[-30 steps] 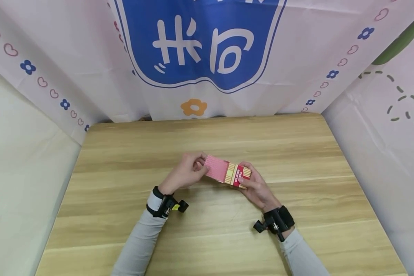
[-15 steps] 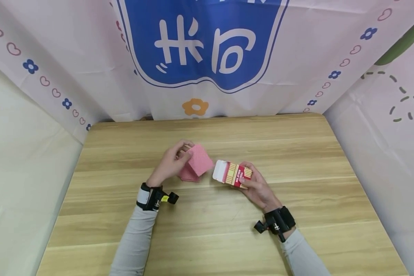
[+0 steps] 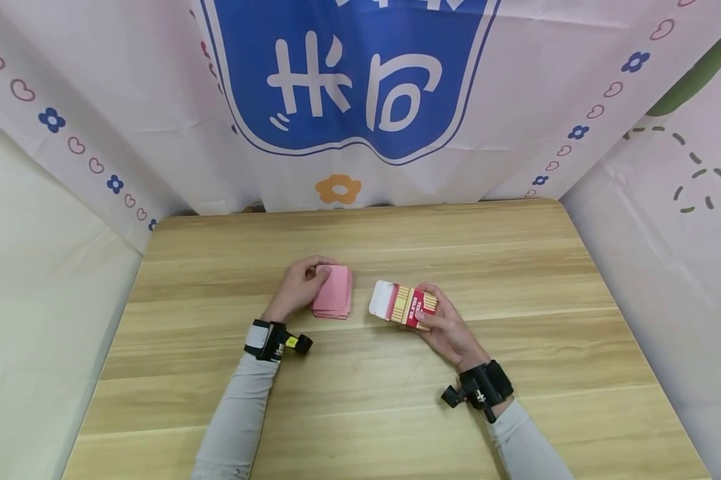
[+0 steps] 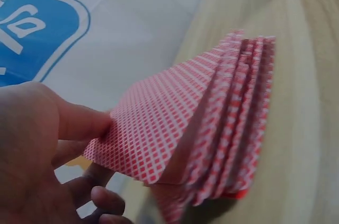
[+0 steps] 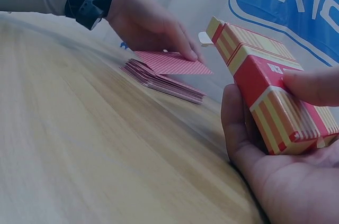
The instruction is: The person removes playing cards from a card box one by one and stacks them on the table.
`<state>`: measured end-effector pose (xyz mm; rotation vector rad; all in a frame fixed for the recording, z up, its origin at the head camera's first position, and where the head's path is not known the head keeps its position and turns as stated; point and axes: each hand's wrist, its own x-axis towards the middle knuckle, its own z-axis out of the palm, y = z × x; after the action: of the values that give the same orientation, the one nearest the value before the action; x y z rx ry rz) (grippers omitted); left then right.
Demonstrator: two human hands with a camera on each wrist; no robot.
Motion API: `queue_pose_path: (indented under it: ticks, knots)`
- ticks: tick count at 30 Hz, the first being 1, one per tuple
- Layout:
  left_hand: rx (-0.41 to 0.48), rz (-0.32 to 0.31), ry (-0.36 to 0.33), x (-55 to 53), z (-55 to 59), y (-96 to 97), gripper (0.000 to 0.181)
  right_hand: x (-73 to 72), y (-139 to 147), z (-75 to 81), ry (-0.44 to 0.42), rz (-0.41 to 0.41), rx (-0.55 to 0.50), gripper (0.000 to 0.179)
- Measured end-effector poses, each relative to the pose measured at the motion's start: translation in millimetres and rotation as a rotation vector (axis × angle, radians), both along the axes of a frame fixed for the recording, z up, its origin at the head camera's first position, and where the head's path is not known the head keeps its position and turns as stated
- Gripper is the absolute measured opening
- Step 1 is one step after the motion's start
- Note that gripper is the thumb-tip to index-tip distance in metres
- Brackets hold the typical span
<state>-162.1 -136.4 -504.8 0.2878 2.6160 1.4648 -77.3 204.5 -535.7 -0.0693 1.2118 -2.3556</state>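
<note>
My left hand [image 3: 296,288] pinches a red-and-white checked playing card [image 4: 153,123] by one end, thumb on top; whether more than one card is in the pinch I cannot tell. Just below lies a stack of playing cards [image 5: 164,86] with the same back, its edges uneven, on the table. To the right, my right hand [image 3: 453,333] grips a red and yellow striped card box [image 5: 259,70], thumb across its front. The box's white flap [image 3: 381,297] stands open toward the left, and some pink checked card back shows at its mouth.
The wooden table [image 3: 366,400] reaches back to a hanging white cloth [image 3: 228,167] with a blue emblem. Pale cloth walls [image 3: 42,267] stand at both sides. Each wrist wears a black camera strap [image 3: 486,387].
My left hand has drawn checked cards leftward out of the box, then lowered them onto the stack. The box's white flap and mouth came into view; my right hand has stayed nearly still.
</note>
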Motion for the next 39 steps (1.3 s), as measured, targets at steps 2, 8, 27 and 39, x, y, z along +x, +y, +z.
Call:
queue_pose_path:
  ticks: [2,8,27,39]
  knots:
    - [-0.015,0.008,0.025,-1.0,-2.6,2.3,0.023,-0.4,0.0,0.7,0.001,-0.001,0.002,0.053]
    - [-0.104,0.046,0.04,-2.4,-8.5,9.4,0.025,-1.8,-0.1,3.4,0.009,0.0,0.006,0.052]
    - [-0.222,0.057,0.109,-1.1,-10.2,18.7,0.024,-3.6,1.6,5.6,0.016,-0.008,0.025,0.052]
    - [-0.081,0.048,0.141,12.5,8.5,20.5,0.022,1.3,0.3,-0.3,0.013,-0.001,0.025,0.052]
